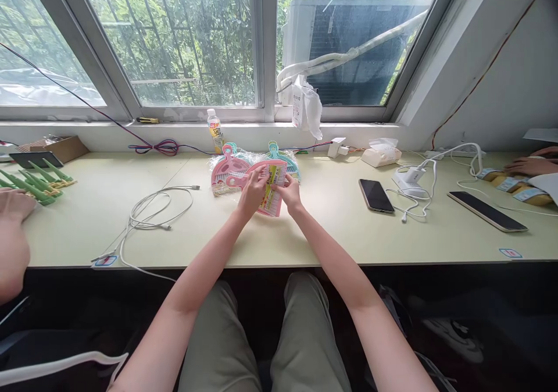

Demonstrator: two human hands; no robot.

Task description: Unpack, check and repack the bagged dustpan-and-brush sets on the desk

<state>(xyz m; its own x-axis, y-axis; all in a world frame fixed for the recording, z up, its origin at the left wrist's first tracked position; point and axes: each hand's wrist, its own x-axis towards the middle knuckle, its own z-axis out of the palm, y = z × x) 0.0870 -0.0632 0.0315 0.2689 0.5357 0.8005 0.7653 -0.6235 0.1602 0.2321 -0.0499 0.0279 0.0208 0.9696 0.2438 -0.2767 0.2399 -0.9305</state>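
Observation:
Both my hands are closed on a small pink dustpan set (274,207), which has white bristles and a yellow-green label (274,175). My left hand (253,192) grips its left side, with fingers lying over the label's edge. On the opposite side, my right hand (289,193) pinches it with thumb and fingers. Just behind lie more mini dustpan sets in clear plastic: a pink one (227,166) at left, and a teal one (273,148) partly covered by the held set.
A white cable (143,214) lies coiled at left, and a drink bottle (215,130) stands by the window. Rightward are a phone (375,196), a tissue pack (381,153), a power strip (410,181) and another phone (487,210). Other people's hands (15,206) (532,164) show at both sides.

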